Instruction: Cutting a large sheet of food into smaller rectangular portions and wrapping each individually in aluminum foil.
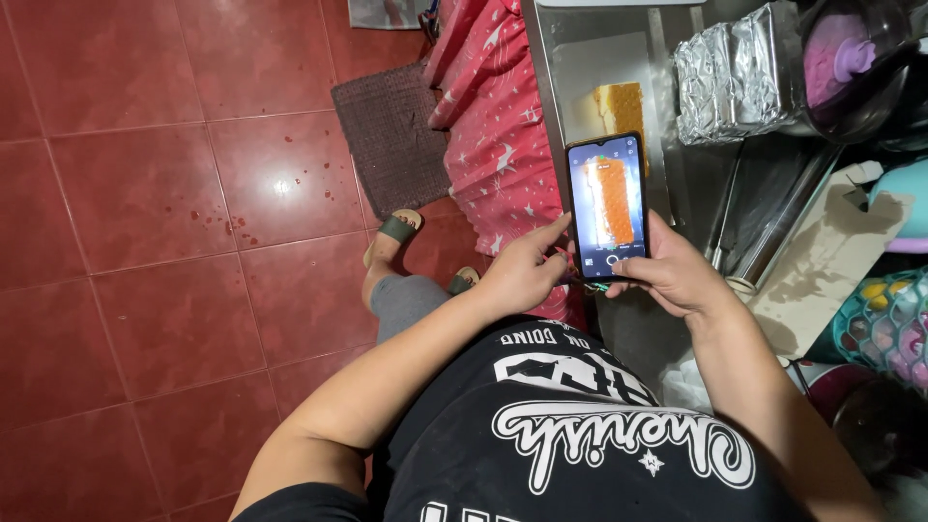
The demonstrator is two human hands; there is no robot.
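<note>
A black smartphone (607,205) is held upright over the steel counter, its screen showing a camera picture of an orange-yellow cake. My right hand (677,274) grips its lower right side from behind. My left hand (527,271) steadies the lower left edge, forefinger stretched up along the phone's side. Beyond the phone, a yellow slab of sponge cake (619,106) lies on a pale sheet on the counter (565,39).
Foil-wrapped blocks (735,72) and a dark bowl holding pink stuff (846,63) stand at the counter's right. A red patterned cloth (498,126) hangs down the counter front. A brown mat (387,135) lies on red floor tiles. A teal basket (884,329) sits right.
</note>
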